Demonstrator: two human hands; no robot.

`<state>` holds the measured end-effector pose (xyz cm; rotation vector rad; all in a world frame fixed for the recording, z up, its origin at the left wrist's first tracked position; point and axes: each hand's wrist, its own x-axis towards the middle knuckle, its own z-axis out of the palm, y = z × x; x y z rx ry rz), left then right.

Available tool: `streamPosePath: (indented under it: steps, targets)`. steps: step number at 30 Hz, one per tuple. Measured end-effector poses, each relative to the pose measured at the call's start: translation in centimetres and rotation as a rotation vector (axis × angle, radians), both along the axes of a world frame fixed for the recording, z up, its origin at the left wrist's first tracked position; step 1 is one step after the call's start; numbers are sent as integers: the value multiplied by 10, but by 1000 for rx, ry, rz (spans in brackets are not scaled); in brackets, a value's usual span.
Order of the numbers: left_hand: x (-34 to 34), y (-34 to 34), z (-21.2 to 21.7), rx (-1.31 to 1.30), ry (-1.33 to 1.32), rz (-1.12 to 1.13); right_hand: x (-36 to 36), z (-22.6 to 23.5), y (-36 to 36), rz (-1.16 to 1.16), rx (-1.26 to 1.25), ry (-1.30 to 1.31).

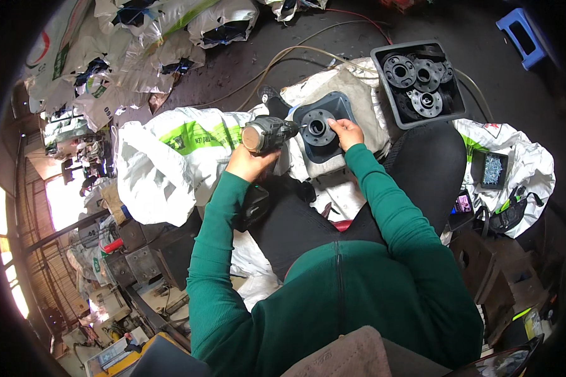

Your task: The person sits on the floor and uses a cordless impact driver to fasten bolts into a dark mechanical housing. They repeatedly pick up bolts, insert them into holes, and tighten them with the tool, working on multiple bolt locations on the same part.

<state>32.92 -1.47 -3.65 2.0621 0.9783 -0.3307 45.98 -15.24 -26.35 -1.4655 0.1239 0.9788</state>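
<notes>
My left hand (251, 164) is wrapped round the handle of a dark cordless drill (275, 133). The drill's nose points right, at the edge of a grey round flange (316, 127) with a hole in its middle. Thumb and fingers of my right hand (349, 134) grip the flange's right edge. Beneath the flange is a dark blue-grey square part with rounded corners (335, 103), lying on a pale cloth-covered support (366, 100) between my knees. Whether the drill's tip touches a screw is too small to tell.
A grey crate (431, 119) holding several round black and grey parts stands beyond my right knee. Screws (493, 168) fill a small dark box on a white sack (531, 163) at the right. A hose (277, 60) crosses the floor. Stuffed sacks (163, 163) lie at the left.
</notes>
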Motion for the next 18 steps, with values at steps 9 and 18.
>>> streamPosePath:
  steps: [9,18]
  targets:
    - [16,11,1,73,-80,-118,1,32,2,-171,243,125]
    - [24,13,-9,-152,-167,74,-6,24,11,-210,198,78]
